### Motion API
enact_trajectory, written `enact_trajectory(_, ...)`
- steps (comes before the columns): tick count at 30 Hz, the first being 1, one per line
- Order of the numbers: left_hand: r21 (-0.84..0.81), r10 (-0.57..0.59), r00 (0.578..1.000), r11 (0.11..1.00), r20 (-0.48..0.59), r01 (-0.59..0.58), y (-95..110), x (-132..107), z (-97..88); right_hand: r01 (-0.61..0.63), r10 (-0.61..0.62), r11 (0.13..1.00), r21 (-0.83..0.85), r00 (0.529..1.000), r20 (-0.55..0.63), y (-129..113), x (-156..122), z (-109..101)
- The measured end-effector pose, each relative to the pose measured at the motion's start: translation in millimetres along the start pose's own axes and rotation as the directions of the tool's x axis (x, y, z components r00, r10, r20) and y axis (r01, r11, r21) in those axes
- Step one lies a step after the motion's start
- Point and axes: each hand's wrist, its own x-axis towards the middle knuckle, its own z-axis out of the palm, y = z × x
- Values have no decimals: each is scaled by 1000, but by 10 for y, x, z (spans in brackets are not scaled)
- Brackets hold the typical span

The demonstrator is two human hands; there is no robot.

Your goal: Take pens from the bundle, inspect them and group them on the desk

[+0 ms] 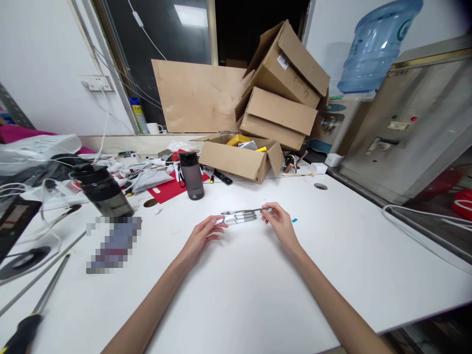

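While hands hold pens, a carton contains yellow items.

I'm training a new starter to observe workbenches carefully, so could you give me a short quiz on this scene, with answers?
1. Between the fingers of the person's bare left hand and bare right hand, what can be seen?
2. True or false: the translucent blue plastic water jug is to the right of the stacked brown cardboard boxes in the picture.
3. Fill in the blank: the long metal-shafted tool with a black-and-yellow handle lies on the person's ____ side.

Key:
1. Slim grey-and-white pens, side by side.
2. True.
3. Left.
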Motion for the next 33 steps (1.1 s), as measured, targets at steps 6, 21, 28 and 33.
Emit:
enact_trajectory(6,-12,0,1000,1000,-20,0,-5,4,3,-53,53,999,10,998,-24,-17,-14,3)
enact_trajectory(21,-15,-7,999,1000,42,8,-6,-16,50,-74,74,997,-15,997,-12,-51,-61,59)
enact_trajectory(28,46,-7,994,999,107,2,23,-50,133,-62,66,997,-40,993,94,-7,-141,173)
enact_trajectory(33,22,-6,997,1000,80,4,17,-37,99,-67,67,998,-11,997,30,-32,-101,120)
